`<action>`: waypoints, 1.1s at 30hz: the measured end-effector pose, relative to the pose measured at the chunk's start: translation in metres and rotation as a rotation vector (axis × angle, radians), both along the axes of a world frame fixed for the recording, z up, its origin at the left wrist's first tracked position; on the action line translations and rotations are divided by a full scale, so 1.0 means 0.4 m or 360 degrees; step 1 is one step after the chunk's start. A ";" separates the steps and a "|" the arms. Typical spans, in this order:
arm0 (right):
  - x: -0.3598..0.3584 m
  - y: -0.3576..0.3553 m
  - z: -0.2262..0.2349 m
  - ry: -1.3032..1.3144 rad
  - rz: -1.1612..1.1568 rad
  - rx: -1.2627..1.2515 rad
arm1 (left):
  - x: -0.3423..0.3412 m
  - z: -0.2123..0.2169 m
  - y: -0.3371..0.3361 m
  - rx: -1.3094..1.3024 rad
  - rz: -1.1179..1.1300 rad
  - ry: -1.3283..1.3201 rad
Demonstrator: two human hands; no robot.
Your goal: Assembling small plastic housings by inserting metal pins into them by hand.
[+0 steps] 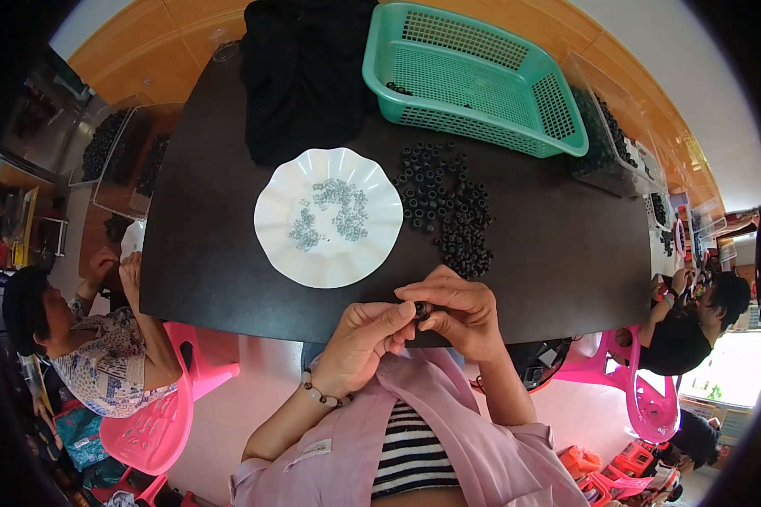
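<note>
Just over the near edge of the dark table, my two hands meet fingertip to fingertip. A small black ring-shaped piece (pixel 421 310) sits between them. My left hand (pixel 365 338) pinches it with thumb and fingers, and a beaded bracelet circles that wrist. Thumb and fingers of my right hand (pixel 465 311) close on its other side. Beyond my left hand lies a white wavy-rimmed plate (pixel 271 245) with many tiny clear pieces in its middle. A loose spread of similar black pieces (pixel 448 198) covers the table beyond my right hand.
A green plastic basket (pixel 482 135) stands at the back, a few black pieces inside. Black cloth (pixel 304 84) lies left of it. A clear bin (pixel 609 160) of dark pieces is at the far right. People sit at both sides on pink chairs (pixel 156 422).
</note>
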State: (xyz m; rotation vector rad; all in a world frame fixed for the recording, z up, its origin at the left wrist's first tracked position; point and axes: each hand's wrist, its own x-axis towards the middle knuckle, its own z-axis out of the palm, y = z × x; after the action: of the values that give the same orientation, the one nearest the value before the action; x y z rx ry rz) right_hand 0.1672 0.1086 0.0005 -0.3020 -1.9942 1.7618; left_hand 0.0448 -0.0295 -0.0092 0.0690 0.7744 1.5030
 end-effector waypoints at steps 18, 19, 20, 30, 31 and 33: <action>-0.004 -0.026 0.019 0.0016 -0.0176 0.0274 | 0.024 0.016 -0.015 -0.0039 0.0168 0.0084; -0.001 -0.025 0.021 0.0009 -0.0136 0.0285 | 0.023 0.015 -0.017 -0.0011 0.0163 0.0064; 0.001 -0.025 0.022 0.0001 -0.0096 0.0297 | 0.022 0.015 -0.018 -0.0011 0.0164 0.0064; 0.005 -0.042 0.021 0.0039 -0.0179 0.0318 | 0.024 0.019 -0.023 -0.0004 0.0118 0.0049; 0.004 -0.045 0.023 0.0015 -0.0197 0.0323 | 0.023 0.020 -0.023 -0.0017 0.0125 0.0049; 0.004 -0.047 0.024 -0.0010 -0.0216 0.0328 | 0.023 0.016 -0.025 -0.0010 0.0124 0.0039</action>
State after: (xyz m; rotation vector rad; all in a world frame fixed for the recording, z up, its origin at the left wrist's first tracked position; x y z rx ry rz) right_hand 0.1689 0.0899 0.0101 -0.3653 -2.0866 1.4609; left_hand 0.0539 -0.0393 -0.0027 0.0529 0.8094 1.5758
